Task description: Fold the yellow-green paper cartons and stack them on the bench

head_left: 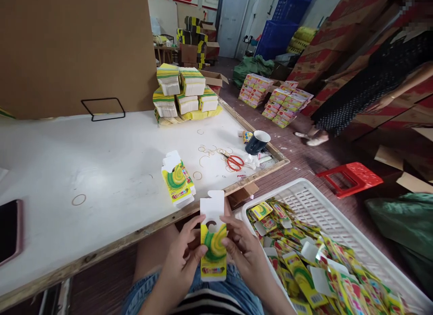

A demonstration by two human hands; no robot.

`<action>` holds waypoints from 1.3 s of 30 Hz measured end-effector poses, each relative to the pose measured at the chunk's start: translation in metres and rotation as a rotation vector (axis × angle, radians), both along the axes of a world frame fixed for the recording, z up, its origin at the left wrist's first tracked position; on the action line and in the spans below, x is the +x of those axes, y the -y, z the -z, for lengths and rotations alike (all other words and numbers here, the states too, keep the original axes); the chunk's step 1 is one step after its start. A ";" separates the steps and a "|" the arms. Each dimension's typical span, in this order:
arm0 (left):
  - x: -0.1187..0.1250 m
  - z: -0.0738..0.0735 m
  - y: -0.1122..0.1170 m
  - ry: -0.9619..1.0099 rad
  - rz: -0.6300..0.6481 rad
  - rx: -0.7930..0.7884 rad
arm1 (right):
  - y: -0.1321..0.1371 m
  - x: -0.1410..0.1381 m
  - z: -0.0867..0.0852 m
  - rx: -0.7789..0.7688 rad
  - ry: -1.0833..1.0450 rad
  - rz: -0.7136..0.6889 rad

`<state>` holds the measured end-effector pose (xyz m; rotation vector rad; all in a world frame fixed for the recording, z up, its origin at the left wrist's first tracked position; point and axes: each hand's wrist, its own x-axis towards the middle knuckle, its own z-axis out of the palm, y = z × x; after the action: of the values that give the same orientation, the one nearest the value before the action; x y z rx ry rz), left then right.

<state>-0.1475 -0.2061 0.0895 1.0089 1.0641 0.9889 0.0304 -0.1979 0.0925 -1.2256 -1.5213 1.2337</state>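
Both my hands hold one flat yellow-and-green printed carton with a white tab at its top, over my lap. My left hand grips its left edge with thumb on the front. My right hand pinches its right edge. A small stack of the same flat cartons lies on the white table just in front of my hands. To my right a white plastic crate holds several folded cartons.
Bundled stacks of cartons stand at the table's far edge. Rubber bands, red scissors and a dark mug lie on the table, a phone at left. A red stool and a standing person are at right.
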 end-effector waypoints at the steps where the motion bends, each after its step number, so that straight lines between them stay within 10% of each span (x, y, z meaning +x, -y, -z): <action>1: -0.003 0.000 -0.001 -0.007 0.072 0.011 | -0.002 0.004 -0.002 0.004 0.034 -0.042; 6: -0.008 0.001 -0.003 0.010 0.250 0.038 | -0.011 0.011 -0.011 0.063 0.168 -0.130; 12: 0.000 -0.001 -0.002 0.194 0.210 -0.040 | -0.013 0.007 0.000 0.082 0.060 0.068; 17: 0.001 0.002 -0.010 0.007 0.166 0.037 | -0.017 0.019 -0.006 0.153 0.106 -0.031; 26: 0.005 0.006 -0.008 -0.058 0.152 0.064 | -0.018 0.010 -0.014 -0.185 0.079 -0.051; 39: 0.008 -0.002 -0.012 0.024 0.102 -0.033 | -0.021 0.014 -0.007 -0.043 0.217 -0.022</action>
<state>-0.1391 -0.1938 0.0914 1.0118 0.9961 0.8954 0.0445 -0.1771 0.0997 -1.4123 -1.6743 1.1834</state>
